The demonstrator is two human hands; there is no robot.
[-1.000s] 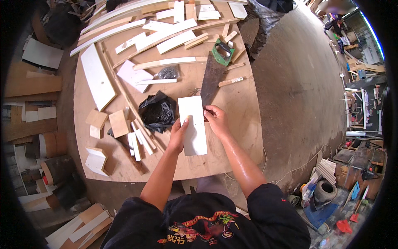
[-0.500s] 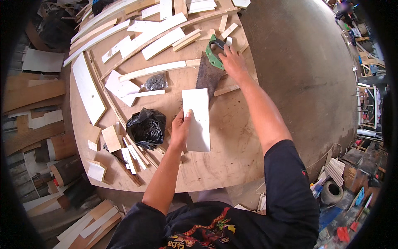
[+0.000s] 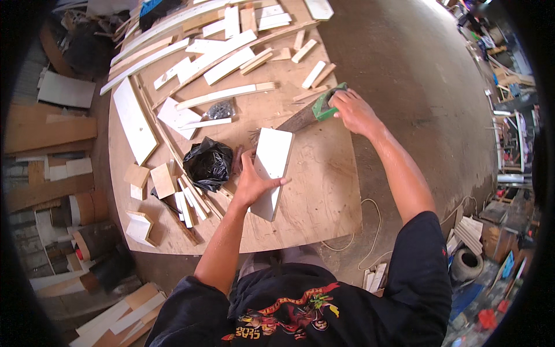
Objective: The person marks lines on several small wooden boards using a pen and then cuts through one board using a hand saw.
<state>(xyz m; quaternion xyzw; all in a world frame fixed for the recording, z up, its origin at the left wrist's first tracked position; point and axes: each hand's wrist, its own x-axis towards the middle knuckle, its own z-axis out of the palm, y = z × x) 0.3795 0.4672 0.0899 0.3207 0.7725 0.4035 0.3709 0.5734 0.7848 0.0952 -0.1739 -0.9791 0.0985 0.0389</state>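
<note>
A short white board (image 3: pixel 273 159) stands out from the tabletop, tilted, with my left hand (image 3: pixel 253 184) wrapped round its near left side, the thumb lying across its face. My right hand (image 3: pixel 354 111) grips the green and black handle of a handsaw (image 3: pixel 325 106) out near the right edge of the table. The saw's dark blade slants down to the left, and its tip end is behind the top of the board. Whether blade and board touch, I cannot tell. Close to my left hand sits an open black plastic bag (image 3: pixel 209 166) with small metal pieces, probably nails.
A plywood table (image 3: pixel 312 202) carries white and bare wood strips (image 3: pixel 228 95) across its far half. Small wood blocks (image 3: pixel 163 180) lie at the near left, and a clear bag (image 3: pixel 221 109) of dark bits is beyond the black one. A thin cord (image 3: pixel 378 222) trails on the floor.
My right hand has moved right and nearer, swinging the saw from almost upright to a slant. The board has tilted to the right at its top, and my left thumb has shifted across it.
</note>
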